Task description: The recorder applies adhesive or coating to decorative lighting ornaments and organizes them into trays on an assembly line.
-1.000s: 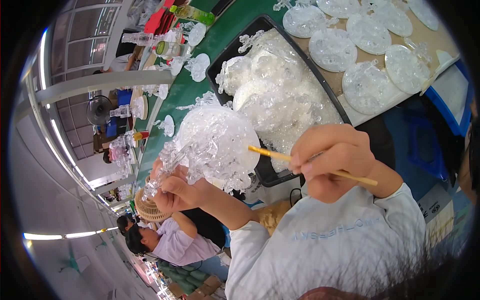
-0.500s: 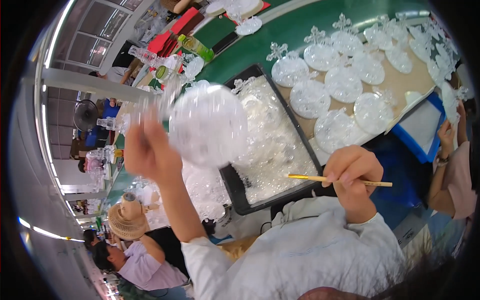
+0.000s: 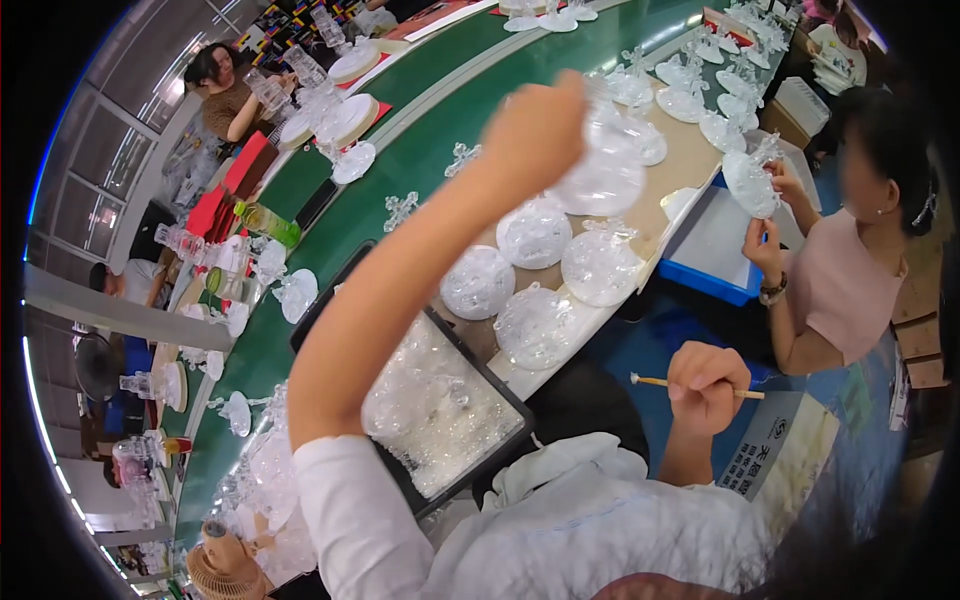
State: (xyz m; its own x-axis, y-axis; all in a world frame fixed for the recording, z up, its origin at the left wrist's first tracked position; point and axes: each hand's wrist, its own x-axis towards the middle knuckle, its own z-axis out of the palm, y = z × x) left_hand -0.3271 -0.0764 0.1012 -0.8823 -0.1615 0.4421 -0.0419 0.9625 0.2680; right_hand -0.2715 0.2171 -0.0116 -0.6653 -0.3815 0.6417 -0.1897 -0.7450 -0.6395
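Note:
My left hand [image 3: 540,130] reaches far out over the brown board, its fingers mostly turned from view. It grips a clear round disc ornament [image 3: 605,175], which hangs over other discs on the board. In my right hand [image 3: 708,385] is a thin wooden paintbrush [image 3: 655,381], pinched low at the right, with something whitish on its tip. Several more clear discs [image 3: 478,283] with snowflake-shaped tops lie on the brown board [image 3: 490,335]. A black tray [image 3: 510,400] of glittering white granules [image 3: 440,450] stands below my left forearm.
On the right, a co-worker's hands hold another clear disc [image 3: 750,185] above a blue-edged bin [image 3: 705,285]. A green-labelled bottle [image 3: 268,225] stands on the green table [image 3: 420,140] at the left. A cardboard carton [image 3: 790,440] sits beyond my right hand.
My left hand has carried the disc from left of the tray out over the board. My right hand, with the brush, has dropped slightly away from the tray. The view has turned rightward.

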